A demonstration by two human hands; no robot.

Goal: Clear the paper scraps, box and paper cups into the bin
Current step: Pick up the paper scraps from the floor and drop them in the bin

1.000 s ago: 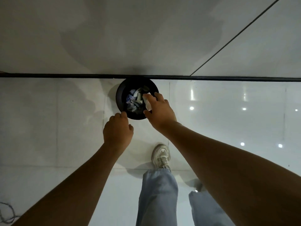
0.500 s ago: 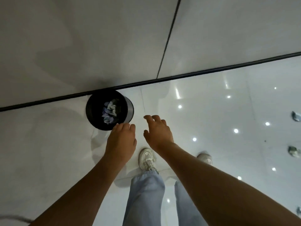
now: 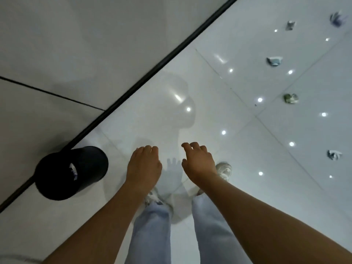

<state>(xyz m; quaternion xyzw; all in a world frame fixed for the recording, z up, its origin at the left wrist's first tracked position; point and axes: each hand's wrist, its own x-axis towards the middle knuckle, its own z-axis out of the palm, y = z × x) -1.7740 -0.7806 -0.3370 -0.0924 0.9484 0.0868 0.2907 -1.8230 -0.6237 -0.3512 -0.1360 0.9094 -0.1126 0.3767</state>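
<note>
Both hands are out in front and neither holds anything: the left hand [image 3: 143, 164] hangs palm down with its fingers loosely curled, and the right hand [image 3: 198, 162] is spread a little wider, fingers relaxed. Between them their shadow falls on the glossy white floor [image 3: 238, 103]. The black bin [image 3: 71, 172] stands off to the person's left, hard against the dark strip at the foot of the wall [image 3: 76, 44], with crumpled paper [image 3: 73, 171] showing inside. Out to the right, well away from the bin, paper scraps lie scattered over the tiles: one [image 3: 274, 60] far out, a greenish one [image 3: 290, 98] nearer, another [image 3: 334, 154] by the right edge, and two more [image 3: 290, 25] blurred at the top. Pale jeans [image 3: 152, 235] and a white sneaker [image 3: 223, 168] show below the arms.
</note>
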